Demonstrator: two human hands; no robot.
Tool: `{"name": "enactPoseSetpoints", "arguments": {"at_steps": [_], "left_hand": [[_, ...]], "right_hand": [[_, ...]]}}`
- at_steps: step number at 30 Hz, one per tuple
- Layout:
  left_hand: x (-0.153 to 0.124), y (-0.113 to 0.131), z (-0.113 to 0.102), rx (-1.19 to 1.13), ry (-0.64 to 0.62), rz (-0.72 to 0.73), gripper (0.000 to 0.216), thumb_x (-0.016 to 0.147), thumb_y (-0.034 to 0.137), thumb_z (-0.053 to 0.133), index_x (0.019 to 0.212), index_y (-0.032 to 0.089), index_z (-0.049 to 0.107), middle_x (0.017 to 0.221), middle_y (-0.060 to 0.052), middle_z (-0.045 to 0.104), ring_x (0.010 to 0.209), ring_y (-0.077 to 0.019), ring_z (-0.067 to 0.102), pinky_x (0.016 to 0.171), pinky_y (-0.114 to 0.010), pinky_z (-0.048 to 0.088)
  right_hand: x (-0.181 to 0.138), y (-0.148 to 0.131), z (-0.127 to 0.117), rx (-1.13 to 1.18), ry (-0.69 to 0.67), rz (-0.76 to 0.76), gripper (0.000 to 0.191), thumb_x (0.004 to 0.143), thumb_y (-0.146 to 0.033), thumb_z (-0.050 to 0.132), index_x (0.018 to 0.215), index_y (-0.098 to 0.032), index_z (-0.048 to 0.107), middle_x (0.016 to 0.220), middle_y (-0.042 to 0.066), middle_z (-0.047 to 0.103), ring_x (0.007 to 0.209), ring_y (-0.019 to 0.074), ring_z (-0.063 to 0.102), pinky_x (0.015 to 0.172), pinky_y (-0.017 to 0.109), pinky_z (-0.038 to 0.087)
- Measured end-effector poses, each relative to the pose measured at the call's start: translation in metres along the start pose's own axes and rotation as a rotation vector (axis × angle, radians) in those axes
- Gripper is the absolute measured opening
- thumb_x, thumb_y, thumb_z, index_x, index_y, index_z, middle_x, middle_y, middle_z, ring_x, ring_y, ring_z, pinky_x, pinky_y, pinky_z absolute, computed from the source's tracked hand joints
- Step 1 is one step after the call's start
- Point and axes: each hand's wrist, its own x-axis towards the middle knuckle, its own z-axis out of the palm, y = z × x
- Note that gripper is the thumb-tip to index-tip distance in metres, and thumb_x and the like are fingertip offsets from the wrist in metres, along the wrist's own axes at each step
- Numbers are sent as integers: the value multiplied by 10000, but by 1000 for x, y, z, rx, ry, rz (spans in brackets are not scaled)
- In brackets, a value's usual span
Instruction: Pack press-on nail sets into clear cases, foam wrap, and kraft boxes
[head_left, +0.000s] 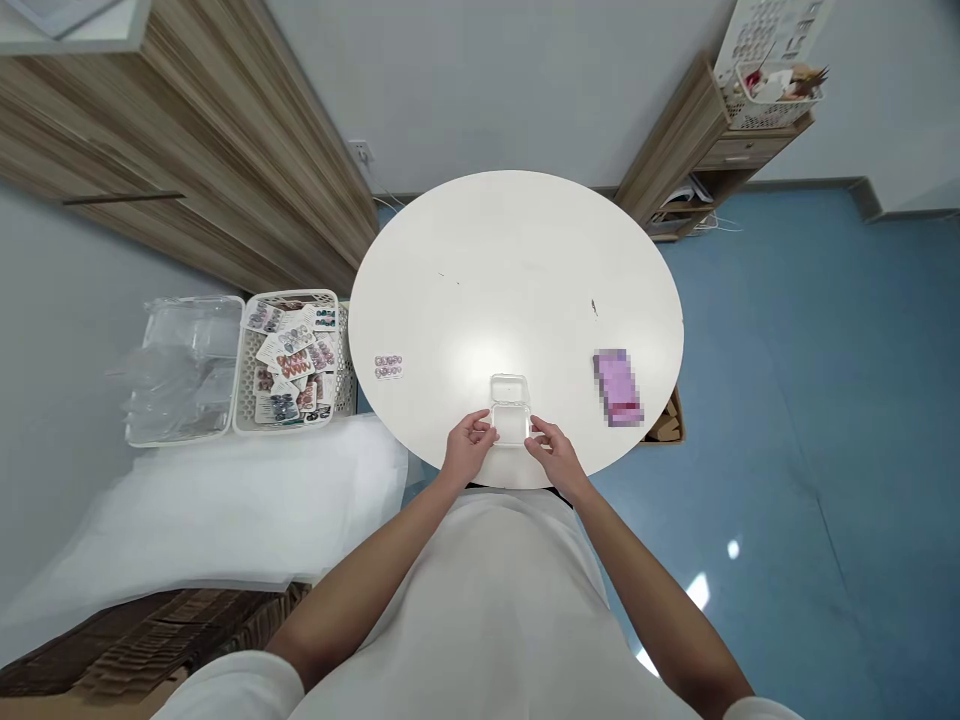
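Observation:
A small clear plastic clamshell box point(511, 425) lies near the front edge of the round white table point(517, 240), its lid point(509, 388) folded back away from me. My left hand point(470, 444) grips the box's left side between thumb and fingers. On the opposite side, my right hand point(555, 455) pinches the right edge in the same way. Nothing can be made out inside the box. Farther left on the tabletop rests a small card of pink-purple press-on nails point(388, 366).
A pixelated purple item point(619, 388) lies at the table's right. Left of the table stand a white basket of nail cards point(335, 350) and a bin of clear plastic packaging point(180, 370). A wooden cabinet point(247, 130) and a shelf unit point(667, 130) flank the table's far side.

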Motion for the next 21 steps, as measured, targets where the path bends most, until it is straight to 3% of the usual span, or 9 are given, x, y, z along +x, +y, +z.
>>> {"name": "enactPoseSetpoints", "arguments": {"at_steps": [6,12,21], "left_hand": [[36,13,13,119,58,68,315,715,323,582,995,178,591,789,-29,606,722,-136,583,708,-298,461],[63,12,29,242,158,42,284,757,323,541,1003,198,607,914,-58,613,846,-165,554,758,-308,441],[71,-7,39,398,211,46,352,774,211,497,1122,208,550,1008,-68,535,843,-156,531,759,-313,447]], "right_hand": [[44,-6,-14,-32,-28,20,520,721,-428,544,1202,-250,457,1119,68,480,856,160,548,727,344,490],[79,1,-25,-58,-79,35,535,718,-418,542,1215,-248,438,1120,65,468,877,165,531,730,337,491],[97,14,-26,-161,-132,-16,551,723,-358,531,1252,-255,415,1093,64,471,905,183,502,690,326,483]]}}
